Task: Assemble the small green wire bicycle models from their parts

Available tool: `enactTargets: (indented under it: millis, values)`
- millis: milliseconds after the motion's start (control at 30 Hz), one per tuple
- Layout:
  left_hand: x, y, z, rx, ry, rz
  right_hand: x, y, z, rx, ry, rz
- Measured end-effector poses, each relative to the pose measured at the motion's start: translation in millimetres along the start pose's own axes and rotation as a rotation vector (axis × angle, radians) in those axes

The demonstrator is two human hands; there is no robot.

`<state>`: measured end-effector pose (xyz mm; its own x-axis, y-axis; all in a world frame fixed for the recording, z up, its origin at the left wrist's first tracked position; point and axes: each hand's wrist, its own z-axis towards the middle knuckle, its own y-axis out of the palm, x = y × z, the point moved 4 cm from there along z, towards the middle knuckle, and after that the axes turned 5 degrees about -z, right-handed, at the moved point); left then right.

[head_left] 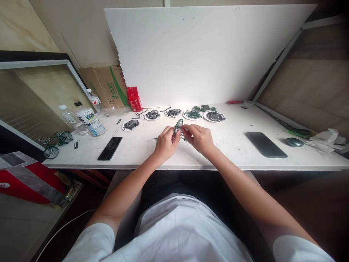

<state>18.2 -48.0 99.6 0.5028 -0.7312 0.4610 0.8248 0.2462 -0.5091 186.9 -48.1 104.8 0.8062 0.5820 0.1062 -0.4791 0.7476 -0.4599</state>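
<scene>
- left grip (165, 142) is pinching a small green wheel (178, 125) between thumb and fingers
- right grip (201, 138) is meeting it from the right, fingertips bunched, can't tell if they're pinching anything
- green parts (193, 114) are sitting beyond both grips on a white plate (185, 117)
- phone (109, 148) is lying left of the left grip on the surface (231, 149)
</scene>
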Motion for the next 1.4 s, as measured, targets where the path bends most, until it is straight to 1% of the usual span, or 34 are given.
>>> enactTargets:
  millis: [167, 367, 467, 533, 600, 700, 833, 967, 1033, 1133, 1200, 1300, 1400]
  values:
    - [-2, -1.1, 1, -0.015, -0.027, 0.021, 0, 2, -3, -0.004, -0.044, -0.022]
    - [-5, -4.5, 4, -0.009, -0.062, -0.019, 1, 6, -7, -0.035, -0.077, 0.026]
    - [-9, -5.2, 5, -0.031, -0.149, -0.095, 2, 7, -9, -0.051, -0.111, 0.062]
    - [-13, -4.1, 5, -0.061, -0.224, -0.171, 3, 7, -9, -0.057, -0.119, 0.078]
    - [-18, -2.6, 4, -0.081, -0.269, -0.228, 3, 7, -9, -0.056, -0.12, 0.079]
    - [-24, -0.3, 4, -0.089, -0.281, -0.283, 3, 6, -7, -0.052, -0.101, 0.072]
    - [-28, 1.0, 4, -0.111, -0.289, -0.339, 3, 4, -5, -0.081, -0.071, 0.076]
    - [-22, -4.9, 6, -0.124, -0.251, -0.292, 4, 3, -4, -0.099, -0.048, 0.096]
    - [-16, -10.0, 8, -0.098, -0.197, -0.254, 5, 4, -4, -0.1, -0.012, 0.118]
    - [-12, -15.6, 10, -0.055, -0.161, -0.285, 6, 7, -5, -0.09, 0.049, 0.171]
    - [-12, -15.4, 10, -0.075, -0.179, -0.344, 5, 9, -6, -0.089, 0.077, 0.201]
    - [-15, -10.1, 8, -0.151, -0.248, -0.398, 5, 10, -7, -0.085, 0.079, 0.202]
    - [-17, -4.6, 5, -0.153, -0.304, -0.439, 5, 10, -7, -0.069, 0.074, 0.185]
